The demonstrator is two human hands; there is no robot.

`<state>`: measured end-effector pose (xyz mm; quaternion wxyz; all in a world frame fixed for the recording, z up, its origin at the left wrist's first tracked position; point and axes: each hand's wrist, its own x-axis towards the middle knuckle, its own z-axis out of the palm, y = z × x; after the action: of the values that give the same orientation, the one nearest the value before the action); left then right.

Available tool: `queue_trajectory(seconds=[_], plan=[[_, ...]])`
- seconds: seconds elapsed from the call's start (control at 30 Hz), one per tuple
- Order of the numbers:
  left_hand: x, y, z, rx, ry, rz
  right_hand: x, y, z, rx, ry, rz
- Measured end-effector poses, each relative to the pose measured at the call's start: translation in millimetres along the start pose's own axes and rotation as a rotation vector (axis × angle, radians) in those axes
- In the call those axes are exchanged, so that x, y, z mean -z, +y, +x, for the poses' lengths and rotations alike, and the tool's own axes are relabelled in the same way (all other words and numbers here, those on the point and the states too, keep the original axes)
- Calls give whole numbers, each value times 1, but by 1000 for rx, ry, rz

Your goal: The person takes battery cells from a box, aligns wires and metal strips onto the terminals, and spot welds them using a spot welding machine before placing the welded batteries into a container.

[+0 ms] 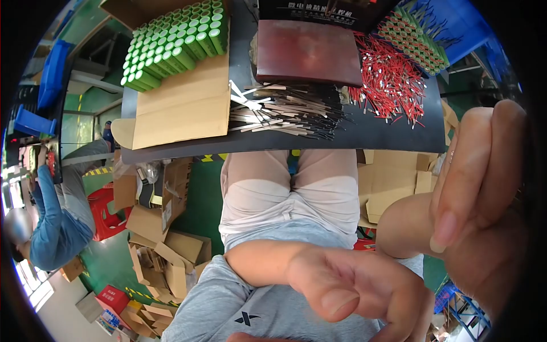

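Note:
My left hand (362,288) is held in front of my grey shirt (285,316), at the lower middle of the view. Its palm is partly turned up, the thumb stands apart and the fingers are loosely bent; I see nothing in it, though some fingertips are cut off below. Large and close to the camera, my right hand (473,188) is raised at the right. Its fingers curve downward, and no object shows between them. Both hands are away from the table (387,134) and touch none of the things on it.
Green cylindrical cells (176,45) stand on cardboard (182,108). Dark strips with white ends (290,111) lie before a reddish-brown box-shaped machine (307,51). Red wires (390,80) and another cell group (413,40) are rightward. Boxes (165,256) and a seated co-worker (62,222) are left.

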<state>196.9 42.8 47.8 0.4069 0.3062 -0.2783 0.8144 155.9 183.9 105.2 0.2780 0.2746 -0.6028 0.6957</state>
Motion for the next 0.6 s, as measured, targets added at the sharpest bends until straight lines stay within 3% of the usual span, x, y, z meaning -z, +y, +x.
queue_trajectory(seconds=[0.6], plan=[[-3,10,-5,50,54,-27,-3,-1,0,11,-13,-23]])
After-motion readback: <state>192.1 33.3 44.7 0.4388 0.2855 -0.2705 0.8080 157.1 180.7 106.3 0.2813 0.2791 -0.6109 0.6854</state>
